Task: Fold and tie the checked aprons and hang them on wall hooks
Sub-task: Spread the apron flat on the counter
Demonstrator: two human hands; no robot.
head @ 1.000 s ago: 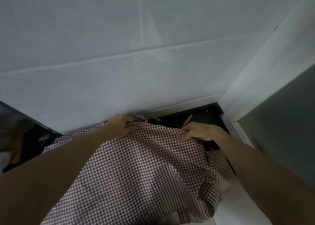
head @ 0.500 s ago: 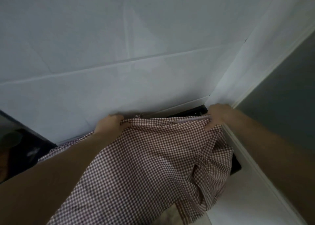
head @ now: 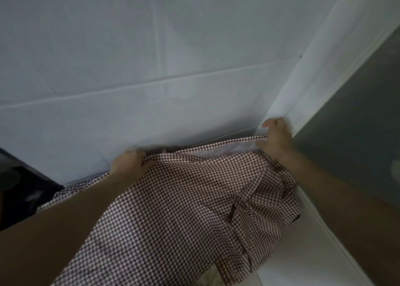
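A brown-and-white checked apron (head: 184, 199) hangs spread between my two hands, low in the view in front of a white wall. My left hand (head: 129, 164) grips its top edge at the left, fingers curled into the cloth. My right hand (head: 275, 138) pinches the top edge at the right, close to the wall corner. The top edge runs taut between them. The rest of the cloth drapes down in folds, bunched under my right forearm. No hooks are in view.
The white wall (head: 151, 69) with faint creases fills the upper view. A white door frame (head: 324, 69) and a dark grey door panel (head: 357, 145) stand at the right. A dark object (head: 19, 188) sits at the left edge.
My right hand has moved right and up along the apron's top edge toward the wall corner, stretching the edge taut. My left hand kept its hold with little movement.
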